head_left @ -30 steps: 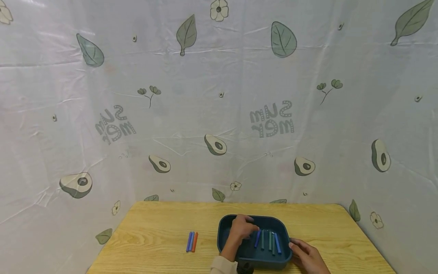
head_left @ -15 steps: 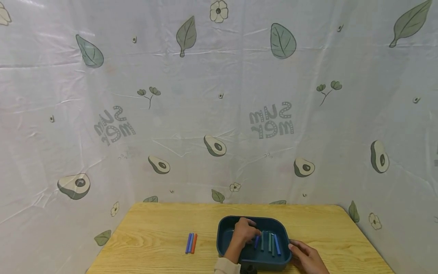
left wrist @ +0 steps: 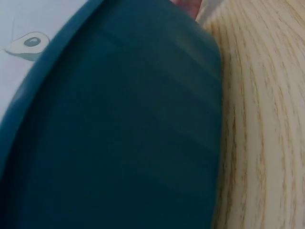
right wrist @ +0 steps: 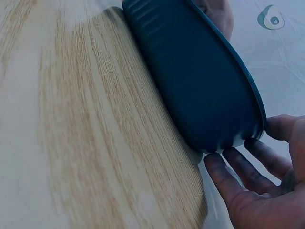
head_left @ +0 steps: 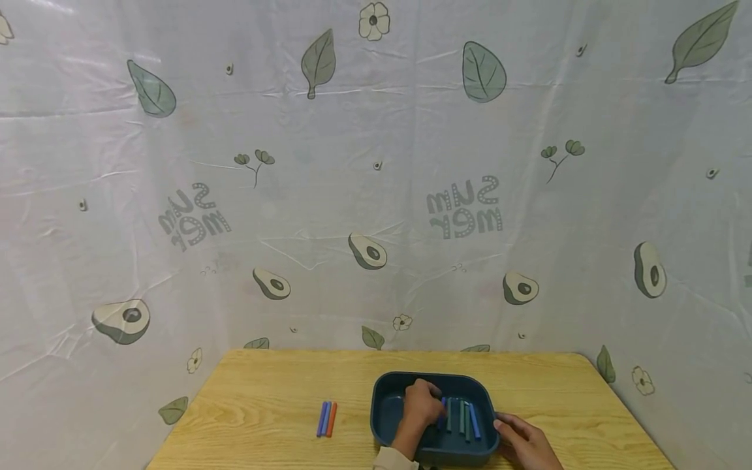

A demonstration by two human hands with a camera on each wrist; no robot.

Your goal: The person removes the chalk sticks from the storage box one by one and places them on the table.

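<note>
A dark blue-green rectangular bin (head_left: 396, 376) stands on the table in the head view. Inside its right half lie thin round sticks: a violet-blue one (head_left: 439, 425), several green ones (head_left: 449, 418) and a blue one (head_left: 474, 421). My left hand (head_left: 420, 406) reaches into the bin over the violet-blue stick and partly covers it. Whether it pinches that stick is hidden. My right hand (head_left: 527, 442) touches the bin's right end from outside. In the right wrist view, its spread, slightly bent fingers (right wrist: 228, 176) rest against the outer wall. The left wrist view shows mostly the bin's outer wall (left wrist: 128, 119).
Three sticks lie side by side on the wooden table (head_left: 264, 405), left of the bin: two blue sticks (head_left: 324, 419) and an orange stick (head_left: 331, 420). A pale sheet (head_left: 329, 196) printed with leaves and avocados hangs behind the table.
My left hand has moved slightly nearer and to the right inside the bin, covering more of the violet-blue stick. The right hand stays at the bin's right end.
</note>
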